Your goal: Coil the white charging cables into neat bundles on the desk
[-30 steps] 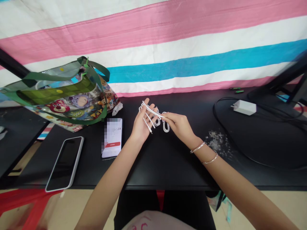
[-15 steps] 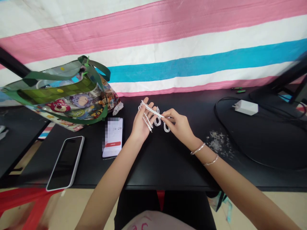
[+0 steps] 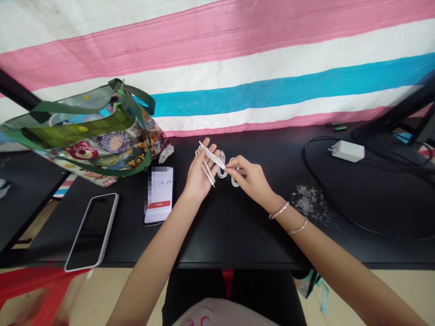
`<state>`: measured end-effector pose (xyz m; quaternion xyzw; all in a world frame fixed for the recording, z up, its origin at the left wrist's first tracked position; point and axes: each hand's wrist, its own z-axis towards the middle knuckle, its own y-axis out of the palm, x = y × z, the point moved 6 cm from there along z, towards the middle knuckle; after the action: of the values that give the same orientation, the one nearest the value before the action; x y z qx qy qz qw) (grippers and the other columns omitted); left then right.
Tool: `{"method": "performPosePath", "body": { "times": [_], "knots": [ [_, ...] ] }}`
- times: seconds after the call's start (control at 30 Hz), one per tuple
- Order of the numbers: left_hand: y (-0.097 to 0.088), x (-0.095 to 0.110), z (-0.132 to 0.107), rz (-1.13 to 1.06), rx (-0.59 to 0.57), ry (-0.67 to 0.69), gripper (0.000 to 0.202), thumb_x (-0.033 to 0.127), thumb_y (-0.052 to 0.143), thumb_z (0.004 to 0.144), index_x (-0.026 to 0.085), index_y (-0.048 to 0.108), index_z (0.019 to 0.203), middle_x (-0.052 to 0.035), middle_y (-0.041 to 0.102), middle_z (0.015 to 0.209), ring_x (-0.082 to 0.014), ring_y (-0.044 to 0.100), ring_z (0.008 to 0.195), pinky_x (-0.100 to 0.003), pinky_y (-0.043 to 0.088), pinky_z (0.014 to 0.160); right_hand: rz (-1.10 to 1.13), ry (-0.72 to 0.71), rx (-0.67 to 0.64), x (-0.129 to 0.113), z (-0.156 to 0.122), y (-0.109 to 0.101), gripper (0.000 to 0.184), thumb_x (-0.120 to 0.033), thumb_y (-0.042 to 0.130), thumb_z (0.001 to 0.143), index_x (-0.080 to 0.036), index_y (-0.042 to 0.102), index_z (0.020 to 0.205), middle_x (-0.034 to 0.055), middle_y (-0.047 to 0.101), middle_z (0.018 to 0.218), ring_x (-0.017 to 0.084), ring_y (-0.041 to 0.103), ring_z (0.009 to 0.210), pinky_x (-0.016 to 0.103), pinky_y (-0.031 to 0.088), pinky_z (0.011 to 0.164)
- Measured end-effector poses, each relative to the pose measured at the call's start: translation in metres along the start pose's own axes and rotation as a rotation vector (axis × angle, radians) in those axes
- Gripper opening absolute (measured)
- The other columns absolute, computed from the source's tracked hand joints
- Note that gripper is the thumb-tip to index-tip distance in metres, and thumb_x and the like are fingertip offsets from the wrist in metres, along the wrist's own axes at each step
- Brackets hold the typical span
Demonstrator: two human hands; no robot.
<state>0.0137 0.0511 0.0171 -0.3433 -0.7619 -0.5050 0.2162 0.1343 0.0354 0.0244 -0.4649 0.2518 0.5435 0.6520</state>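
A thin white cable (image 3: 211, 159) is looped several times around the fingers of my left hand (image 3: 199, 176), which is held palm up above the black table (image 3: 224, 222). One plug end hangs across that palm. My right hand (image 3: 251, 180), with two silver bangles on the wrist, pinches a strand of the same cable just right of my left fingers. Loose loops hang between the two hands.
A cartoon-print tote bag (image 3: 91, 140) with green handles stands at the back left. A lit phone (image 3: 159, 194) lies left of my left hand, a dark phone (image 3: 92, 230) near the front left edge. A white charger (image 3: 347, 151) with black cord and a crumb patch (image 3: 307, 201) lie to the right.
My right hand has shifted slightly left toward my left fingers, drawing the strand closer. The left hand and the cable loops have barely moved.
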Motion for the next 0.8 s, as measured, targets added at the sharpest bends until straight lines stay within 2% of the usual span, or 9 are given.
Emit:
{"method": "performPosePath", "body": {
  "times": [0.2,0.43,0.67,0.8],
  "knots": [
    [0.0000,-0.0020,0.0006,0.055,-0.041,0.000,0.033,0.022,0.046,0.094,0.029,0.060,0.122,-0.0023,0.066,0.118,-0.0164,0.059,0.117,-0.028,0.047,0.099,0.024,0.035,-0.065,0.0002,0.0019,0.0007,0.011,-0.029,0.054,0.085,-0.021,0.062,0.087,0.0026,0.071,0.084,0.017,0.069,0.079,0.027,0.058,0.068],
    [-0.0020,-0.0017,0.0025,0.099,-0.060,0.027,0.035,0.020,0.051,0.091,0.032,0.059,0.123,-0.0007,0.066,0.120,-0.0169,0.059,0.117,-0.031,0.046,0.101,-0.059,-0.069,-0.037,-0.0045,0.0035,-0.0036,0.011,-0.023,0.051,0.085,-0.020,0.061,0.080,0.0032,0.066,0.080,0.015,0.065,0.076,0.028,0.058,0.069],
    [-0.0034,-0.0003,0.0028,0.145,-0.030,0.010,0.029,0.020,0.051,0.091,0.027,0.064,0.116,-0.0025,0.064,0.123,-0.0169,0.056,0.120,-0.031,0.045,0.102,-0.039,-0.023,-0.086,-0.0063,0.0028,-0.0030,0.006,-0.017,0.051,0.080,-0.019,0.056,0.079,0.0025,0.059,0.078,0.014,0.061,0.070,0.024,0.055,0.056],
    [-0.0036,-0.0008,0.0030,0.131,-0.035,0.008,0.032,0.019,0.052,0.091,0.027,0.062,0.119,-0.0020,0.065,0.121,-0.0157,0.059,0.117,-0.030,0.045,0.102,-0.066,-0.068,-0.145,-0.0084,0.0033,-0.0026,0.009,-0.014,0.053,0.075,-0.021,0.056,0.080,0.0039,0.060,0.086,0.017,0.062,0.081,0.031,0.057,0.067]
  ]
}}
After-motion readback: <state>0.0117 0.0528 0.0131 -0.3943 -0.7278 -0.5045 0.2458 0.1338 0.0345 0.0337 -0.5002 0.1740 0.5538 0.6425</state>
